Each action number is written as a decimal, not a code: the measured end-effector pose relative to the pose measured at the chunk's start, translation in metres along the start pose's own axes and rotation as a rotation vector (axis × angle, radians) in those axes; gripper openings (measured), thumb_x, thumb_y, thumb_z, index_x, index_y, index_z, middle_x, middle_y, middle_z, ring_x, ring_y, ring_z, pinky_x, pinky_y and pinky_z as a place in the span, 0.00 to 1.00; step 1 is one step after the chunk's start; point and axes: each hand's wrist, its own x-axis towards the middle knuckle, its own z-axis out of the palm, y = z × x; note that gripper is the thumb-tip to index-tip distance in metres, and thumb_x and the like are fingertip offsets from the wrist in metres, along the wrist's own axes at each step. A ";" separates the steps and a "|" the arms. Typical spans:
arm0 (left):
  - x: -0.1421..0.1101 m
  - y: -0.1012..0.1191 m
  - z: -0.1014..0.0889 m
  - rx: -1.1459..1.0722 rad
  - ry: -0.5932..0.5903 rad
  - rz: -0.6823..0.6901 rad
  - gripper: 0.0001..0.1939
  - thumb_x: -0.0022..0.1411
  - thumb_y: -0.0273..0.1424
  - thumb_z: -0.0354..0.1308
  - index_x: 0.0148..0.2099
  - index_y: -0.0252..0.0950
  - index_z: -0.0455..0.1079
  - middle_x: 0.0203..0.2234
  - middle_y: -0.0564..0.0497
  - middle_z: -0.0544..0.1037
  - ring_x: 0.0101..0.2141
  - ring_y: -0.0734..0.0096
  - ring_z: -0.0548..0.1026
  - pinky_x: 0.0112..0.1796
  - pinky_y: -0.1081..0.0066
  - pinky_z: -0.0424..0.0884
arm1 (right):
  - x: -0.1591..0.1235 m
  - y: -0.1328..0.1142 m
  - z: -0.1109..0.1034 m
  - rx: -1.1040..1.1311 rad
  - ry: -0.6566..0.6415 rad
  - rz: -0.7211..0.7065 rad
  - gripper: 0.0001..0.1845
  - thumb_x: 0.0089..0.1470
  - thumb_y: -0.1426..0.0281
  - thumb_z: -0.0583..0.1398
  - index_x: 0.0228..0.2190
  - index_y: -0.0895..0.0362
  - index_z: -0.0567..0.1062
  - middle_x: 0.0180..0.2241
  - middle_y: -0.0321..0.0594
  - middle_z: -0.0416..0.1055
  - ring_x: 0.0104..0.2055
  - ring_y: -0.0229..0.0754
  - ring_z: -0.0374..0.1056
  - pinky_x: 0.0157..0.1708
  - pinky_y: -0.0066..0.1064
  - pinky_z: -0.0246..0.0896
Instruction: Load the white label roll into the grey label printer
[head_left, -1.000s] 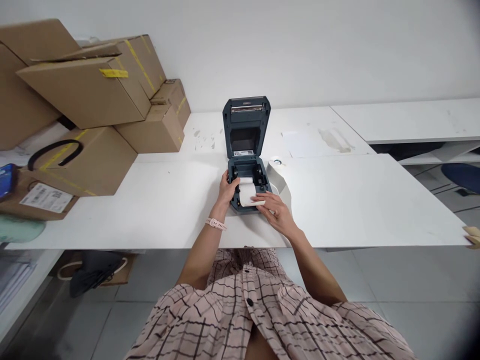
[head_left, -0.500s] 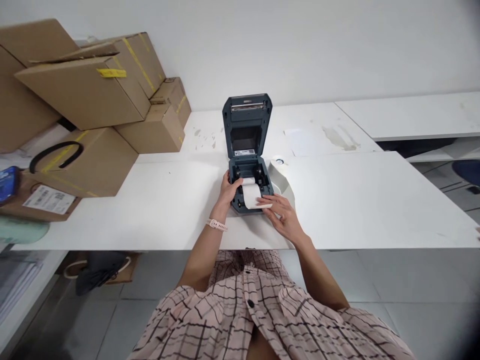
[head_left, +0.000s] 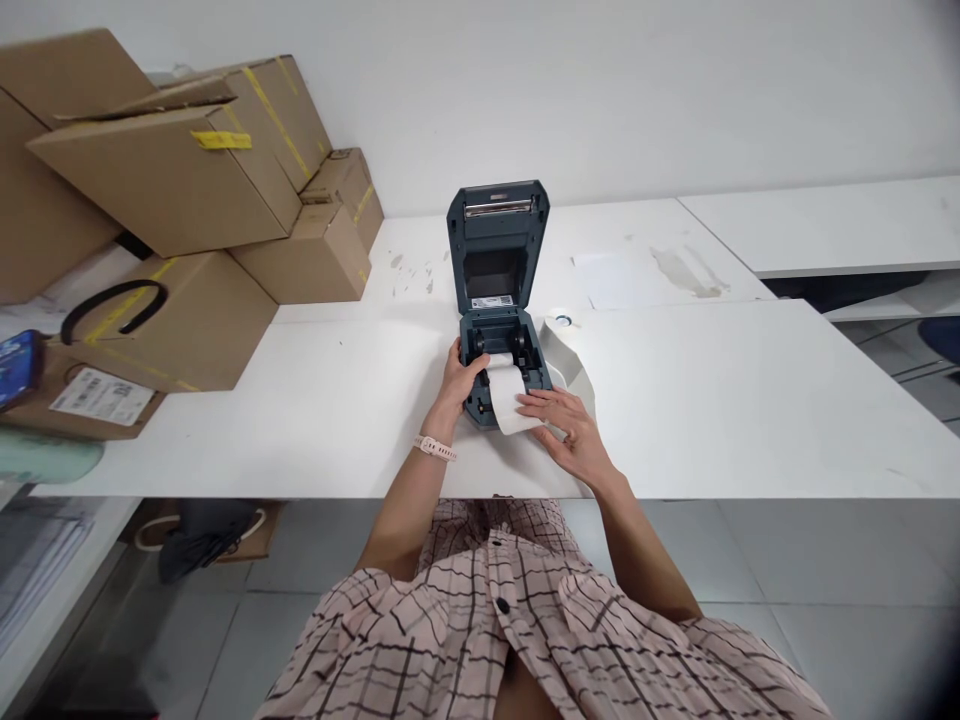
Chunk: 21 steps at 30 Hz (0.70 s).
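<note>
A dark blue-grey label printer [head_left: 499,300] stands on the white table [head_left: 712,400] with its lid tipped up and back. A white strip of label paper [head_left: 508,398] runs out of its bay toward me. My left hand [head_left: 459,382] grips the printer's front left corner, thumb on the paper's edge. My right hand [head_left: 571,436] lies with fingers stretched out, fingertips pressing the paper's free end at the printer's front right. A white roll of labels [head_left: 564,345] sits just right of the printer.
Several cardboard boxes [head_left: 172,200] are stacked at the left of the table, with a flat labelled parcel [head_left: 90,398] in front. A second white table [head_left: 825,220] lies at the far right. A bag [head_left: 196,530] rests on the floor under the table's left.
The paper strip has been drawn further out toward me, past the printer's front edge. My right hand moved slightly nearer with it. My left hand stayed on the printer.
</note>
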 end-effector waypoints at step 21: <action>-0.095 -0.003 0.010 0.060 0.047 -0.010 0.54 0.52 0.42 0.74 0.74 0.44 0.50 0.69 0.39 0.64 0.66 0.48 0.66 0.63 0.53 0.65 | 0.180 0.003 -0.101 0.171 0.194 0.047 0.37 0.63 0.40 0.53 0.67 0.41 0.63 0.71 0.37 0.59 0.73 0.55 0.53 0.71 0.56 0.50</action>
